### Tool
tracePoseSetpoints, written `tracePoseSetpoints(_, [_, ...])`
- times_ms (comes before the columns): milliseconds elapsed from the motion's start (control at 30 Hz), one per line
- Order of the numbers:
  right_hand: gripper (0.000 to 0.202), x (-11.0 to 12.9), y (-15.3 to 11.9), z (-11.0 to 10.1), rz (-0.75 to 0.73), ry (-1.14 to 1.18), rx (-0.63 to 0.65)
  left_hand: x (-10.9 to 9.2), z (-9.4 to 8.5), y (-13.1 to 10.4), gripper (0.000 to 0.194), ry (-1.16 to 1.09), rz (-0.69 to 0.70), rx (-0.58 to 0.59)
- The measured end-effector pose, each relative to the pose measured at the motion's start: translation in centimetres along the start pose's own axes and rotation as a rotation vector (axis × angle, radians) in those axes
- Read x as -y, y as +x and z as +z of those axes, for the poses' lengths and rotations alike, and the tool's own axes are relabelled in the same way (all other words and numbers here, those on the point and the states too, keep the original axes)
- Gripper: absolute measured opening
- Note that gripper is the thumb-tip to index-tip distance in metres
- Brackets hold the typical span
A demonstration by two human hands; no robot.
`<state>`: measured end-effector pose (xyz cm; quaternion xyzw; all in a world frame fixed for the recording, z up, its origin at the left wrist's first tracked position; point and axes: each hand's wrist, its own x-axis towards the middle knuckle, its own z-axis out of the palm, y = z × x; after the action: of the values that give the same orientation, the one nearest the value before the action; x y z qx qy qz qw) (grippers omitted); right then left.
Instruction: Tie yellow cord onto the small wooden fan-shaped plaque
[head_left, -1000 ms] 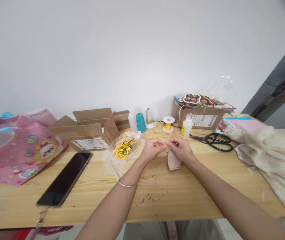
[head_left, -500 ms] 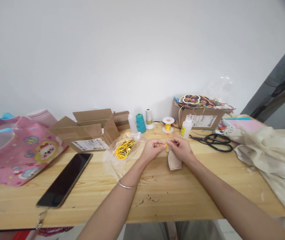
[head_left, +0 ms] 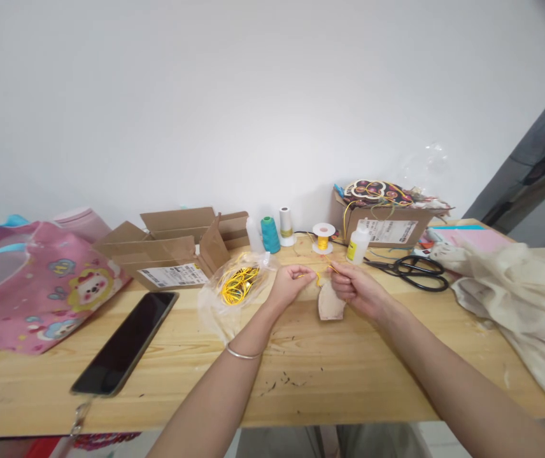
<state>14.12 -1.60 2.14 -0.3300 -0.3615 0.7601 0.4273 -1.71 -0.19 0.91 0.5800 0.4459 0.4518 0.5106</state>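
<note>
Over the middle of the table, my left hand pinches a yellow cord between thumb and fingertips. My right hand is closed on another length of the same cord, a little to the right, and its fingers are curled in. Between and just below the hands hangs or rests a small beige flat piece, its top close to the cord; I cannot tell whether it touches the table. Left of my left hand, a clear plastic bag holds a tangle of yellow cord.
Behind the hands stand a teal thread cone, a white spool, a yellow-cord spool and a small bottle. Black scissors and cream cloth lie right. A phone, open carton and pink bag are left.
My hands have moved apart, the right one shifting right and turning with its fingers curled. More of the beige piece shows, and yellow cord now shows between the hands.
</note>
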Motion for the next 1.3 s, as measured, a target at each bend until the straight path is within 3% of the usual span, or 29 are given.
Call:
tracePoseSetpoints(200, [0.014,0.6,-0.1,-0.2,0.092,0.127,0.056,-0.2,0.0,0.0,0.021,0.03,0.031,-0.01])
tracePoseSetpoints(633, [0.02,0.4,0.0,-0.7,0.077,0.165,0.06,0.1,0.0,0.0,0.023,0.022,0.022,0.007])
tracePoseSetpoints(833, [0.026,0.7,-0.3,0.0,0.022,0.157,0.054,0.2,0.0,0.0,0.024,0.043,0.017,-0.044])
tracePoseSetpoints(1033, [0.04,0.0,-0.6,1.0,-0.101,-0.167,-0.015,0.1,0.1,0.0,0.022,0.024,0.044,-0.045])
tracePoseSetpoints(1300, [0.045,-1.4,0.1,1.4,-0.251,-0.699,-0.203,-0.1,0.0,-0.4,0.022,-0.068,-0.001,0.074])
